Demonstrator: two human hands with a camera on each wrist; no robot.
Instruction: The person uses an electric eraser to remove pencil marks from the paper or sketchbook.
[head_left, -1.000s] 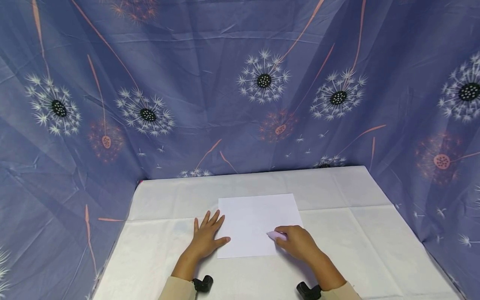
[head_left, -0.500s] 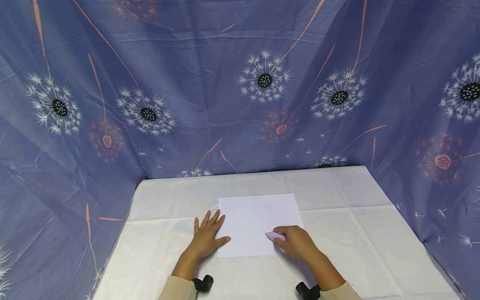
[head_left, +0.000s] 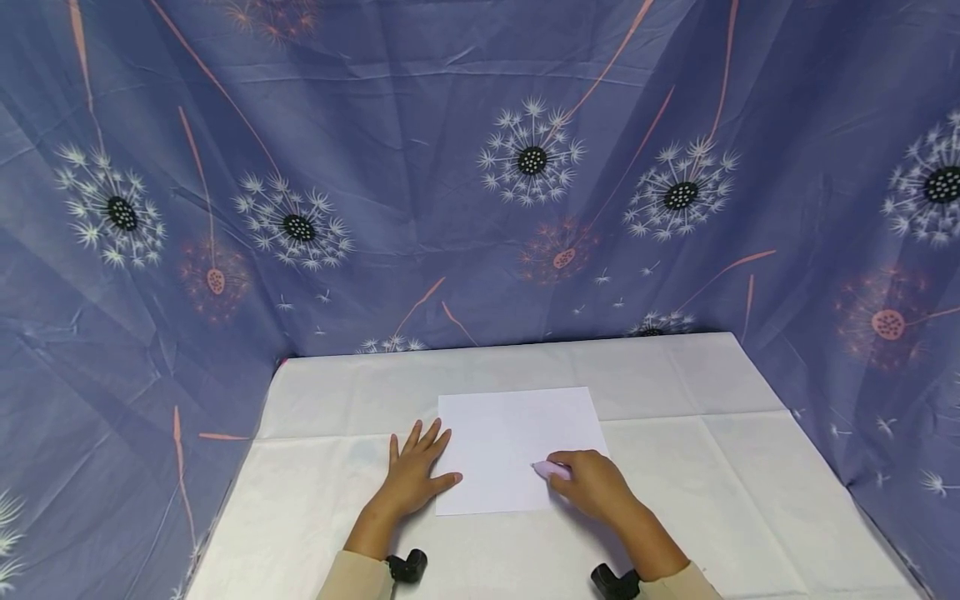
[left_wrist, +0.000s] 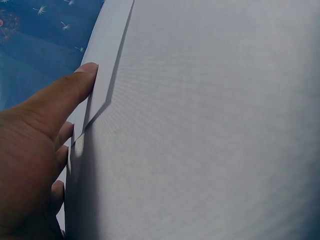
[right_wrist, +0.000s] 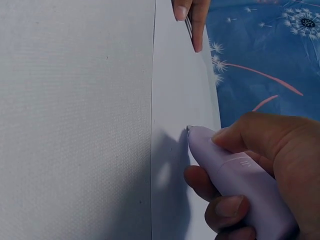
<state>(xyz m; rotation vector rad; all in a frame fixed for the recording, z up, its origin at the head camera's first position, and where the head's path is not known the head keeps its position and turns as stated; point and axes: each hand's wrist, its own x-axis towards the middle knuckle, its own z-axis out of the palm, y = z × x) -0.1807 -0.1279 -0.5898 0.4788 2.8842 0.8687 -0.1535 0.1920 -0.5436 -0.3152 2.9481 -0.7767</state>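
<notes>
A white sheet of paper (head_left: pixel 495 442) lies flat on the white-covered table. My left hand (head_left: pixel 411 473) rests at the sheet's left edge with fingers spread and the thumb on the paper. In the left wrist view the thumb (left_wrist: pixel 75 92) lies over the sheet's edge. My right hand (head_left: pixel 596 483) grips a chunky lilac tool (right_wrist: pixel 235 175) with a tapered nose and a small pale tip. That tip is over the sheet, right of its middle; whether it touches the paper I cannot tell. Part of the tool is hidden in the palm. No mark on the paper is visible.
White cloth with crease lines covers the table (head_left: pixel 750 500). Behind it and at both sides hangs a blue curtain (head_left: pixel 420 192) with dandelion prints. A black wrist mount (head_left: pixel 407 567) sits on the left wrist, another black mount (head_left: pixel 615 582) on the right.
The right hand and the lilac tool have shifted very slightly left over the sheet. My left hand keeps its place, and the paper shows no visible movement.
</notes>
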